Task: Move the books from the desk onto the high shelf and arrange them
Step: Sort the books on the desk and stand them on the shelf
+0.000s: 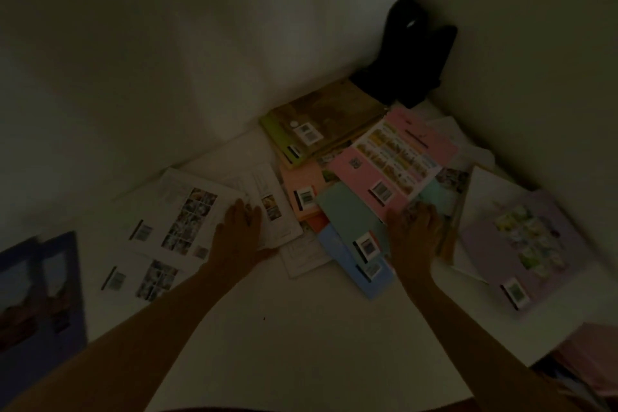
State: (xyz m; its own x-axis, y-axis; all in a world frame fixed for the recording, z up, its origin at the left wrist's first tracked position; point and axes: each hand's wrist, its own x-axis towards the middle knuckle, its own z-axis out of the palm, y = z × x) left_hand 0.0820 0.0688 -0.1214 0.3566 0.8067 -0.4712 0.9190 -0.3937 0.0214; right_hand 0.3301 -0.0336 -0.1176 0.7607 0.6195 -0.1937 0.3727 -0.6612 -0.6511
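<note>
The scene is dim and slightly blurred. A white desk [301, 328] runs into a corner between pale walls, and thin books lie scattered flat across its far half, nearly all showing back covers.

The left hand [239, 232] lies palm down with fingers straight and together on the right edge of a white book [180, 211] printed with a grid of small photos and a barcode sticker. It curls around nothing. A second white book [140, 278] with the same kind of photo grid lies just nearer, partly under the first.

The right hand [414, 232] rests on the loose central heap, fingers reaching forward over a teal book [347, 211] and touching the near edge of a pink book [398, 160]; whether the fingertips hook under that edge I cannot tell. The pink cover carries rows of small coloured pictures, a QR-like square and a barcode. Below the teal one, a light blue book [347, 264] pokes out toward the near side, and an orange book [299, 187] lies left of the heap.

At the far side of the heap, a green-brown book [321, 124] lies against the wall, barcode sticker showing. To the right a lilac book [525, 244] lies apart; at the far left is a dark blue book [40, 304]. A black object [414, 50] stands in the corner.

No writing on any cover or label is legible.
</note>
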